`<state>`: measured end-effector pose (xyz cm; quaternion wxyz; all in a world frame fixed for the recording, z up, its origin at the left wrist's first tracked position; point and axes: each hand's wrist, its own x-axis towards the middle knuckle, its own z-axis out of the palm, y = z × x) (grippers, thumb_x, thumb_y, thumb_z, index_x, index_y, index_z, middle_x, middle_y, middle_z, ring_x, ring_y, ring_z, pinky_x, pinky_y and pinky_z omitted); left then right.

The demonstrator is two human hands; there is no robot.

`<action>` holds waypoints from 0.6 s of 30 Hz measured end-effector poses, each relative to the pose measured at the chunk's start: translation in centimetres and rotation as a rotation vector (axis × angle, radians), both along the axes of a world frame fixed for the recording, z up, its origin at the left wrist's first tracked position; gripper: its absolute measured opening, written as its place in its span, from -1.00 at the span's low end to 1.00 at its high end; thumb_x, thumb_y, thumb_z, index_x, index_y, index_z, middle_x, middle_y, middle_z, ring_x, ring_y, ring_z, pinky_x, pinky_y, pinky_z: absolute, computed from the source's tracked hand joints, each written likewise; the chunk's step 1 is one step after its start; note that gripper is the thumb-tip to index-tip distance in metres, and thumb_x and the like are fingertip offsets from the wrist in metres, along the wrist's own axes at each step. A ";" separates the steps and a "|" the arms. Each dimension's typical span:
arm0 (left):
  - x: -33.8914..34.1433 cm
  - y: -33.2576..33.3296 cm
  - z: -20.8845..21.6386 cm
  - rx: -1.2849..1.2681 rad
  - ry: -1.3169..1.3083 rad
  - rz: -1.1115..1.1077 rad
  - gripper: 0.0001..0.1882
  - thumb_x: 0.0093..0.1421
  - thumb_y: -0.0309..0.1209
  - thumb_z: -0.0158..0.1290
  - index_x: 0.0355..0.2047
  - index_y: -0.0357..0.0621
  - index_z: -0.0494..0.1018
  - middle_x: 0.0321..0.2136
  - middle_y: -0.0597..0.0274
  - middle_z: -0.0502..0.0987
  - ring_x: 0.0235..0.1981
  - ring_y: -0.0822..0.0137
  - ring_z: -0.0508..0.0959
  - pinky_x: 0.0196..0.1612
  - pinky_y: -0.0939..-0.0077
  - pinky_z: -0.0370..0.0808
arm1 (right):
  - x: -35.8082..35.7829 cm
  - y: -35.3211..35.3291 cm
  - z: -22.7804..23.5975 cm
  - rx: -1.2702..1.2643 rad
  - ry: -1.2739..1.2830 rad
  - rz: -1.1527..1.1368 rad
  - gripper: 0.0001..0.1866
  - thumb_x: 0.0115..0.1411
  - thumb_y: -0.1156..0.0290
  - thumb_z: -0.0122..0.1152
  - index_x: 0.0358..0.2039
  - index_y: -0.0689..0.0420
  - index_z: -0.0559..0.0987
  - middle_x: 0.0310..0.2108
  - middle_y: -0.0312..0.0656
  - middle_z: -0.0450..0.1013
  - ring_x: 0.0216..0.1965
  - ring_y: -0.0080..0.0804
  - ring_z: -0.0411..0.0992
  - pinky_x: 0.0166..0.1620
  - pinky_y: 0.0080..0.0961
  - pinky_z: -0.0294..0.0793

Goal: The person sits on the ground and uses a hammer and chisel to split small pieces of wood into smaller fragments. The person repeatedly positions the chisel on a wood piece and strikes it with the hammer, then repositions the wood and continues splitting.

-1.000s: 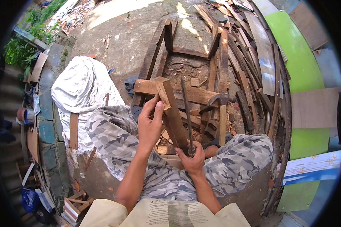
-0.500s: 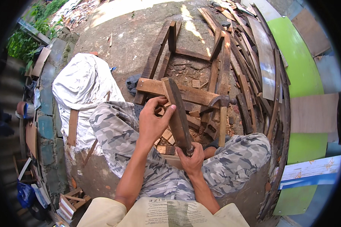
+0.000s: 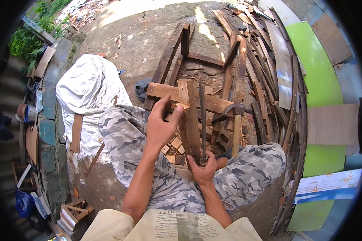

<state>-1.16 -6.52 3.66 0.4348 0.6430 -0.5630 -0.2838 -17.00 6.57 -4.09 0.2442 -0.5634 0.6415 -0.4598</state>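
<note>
My right hand (image 3: 203, 170) is closed round the handle of a long dark blade, like a machete (image 3: 202, 120), seen nearly edge-on. Against its left side a light-brown wooden piece (image 3: 188, 120) stands upright, its lower end at my right thumb. My left hand (image 3: 161, 126) is beside that piece, index finger and thumb apart. The thumb tip touches a small wood chip (image 3: 183, 105) at the piece's edge. Behind lies a crosswise beam (image 3: 161, 91). A claw hammer (image 3: 237, 132) leans at the beam's right end, head up.
A dark wooden frame (image 3: 167, 52) stands ahead, with offcuts (image 3: 177, 142) between my legs. Old planks (image 3: 265, 80) pile up on the right, beside green panels (image 3: 313, 60). White cloth (image 3: 92, 84) lies left, near a low block wall (image 3: 48, 132).
The machete has turned from showing its broad face to nearly edge-on and shifted right, uncovering the upright wooden piece. My left index finger has opened away from the thumb.
</note>
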 end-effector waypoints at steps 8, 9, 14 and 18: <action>-1.0 0.0 0.0 -0.237 -0.348 -0.078 -0.64 0.09 -0.35 0.31 -0.18 -0.34 0.57 -0.03 -0.03 0.53 0.03 -0.03 0.51 0.11 0.22 0.45 | 0.0 0.0 -0.3 -0.038 0.045 0.046 -0.54 0.00 0.35 0.57 -0.19 0.24 0.50 -0.32 -0.06 0.51 -0.33 -0.08 0.51 -0.25 -0.27 0.49; -0.8 -0.1 0.0 -0.217 -0.277 -0.106 -0.68 0.10 -0.38 0.30 -0.20 -0.33 0.56 -0.04 -0.01 0.53 0.02 0.01 0.51 0.10 0.24 0.46 | -0.1 0.0 -0.4 -0.036 0.044 0.048 -0.54 0.00 0.35 0.57 -0.19 0.24 0.50 -0.33 -0.05 0.51 -0.33 -0.08 0.51 -0.25 -0.27 0.49; -0.3 -0.4 -0.8 -0.152 0.332 -0.095 -0.74 0.17 -0.46 0.27 -0.18 -0.26 0.48 -0.05 0.09 0.51 0.03 0.26 0.51 0.04 0.38 0.48 | 0.1 0.2 -1.0 0.067 -0.035 0.012 -0.52 0.01 0.31 0.58 -0.20 0.25 0.49 -0.37 -0.04 0.51 -0.37 -0.12 0.51 -0.28 -0.29 0.49; 0.5 -1.8 -1.4 0.050 0.706 0.148 -0.50 0.31 -0.26 0.18 0.14 -0.29 0.37 0.04 0.10 0.49 0.03 0.35 0.50 0.06 0.45 0.44 | 0.0 0.5 -1.5 0.101 -0.117 0.026 -0.52 0.02 0.28 0.58 -0.19 0.26 0.49 -0.42 -0.08 0.50 -0.44 -0.19 0.50 -0.34 -0.33 0.48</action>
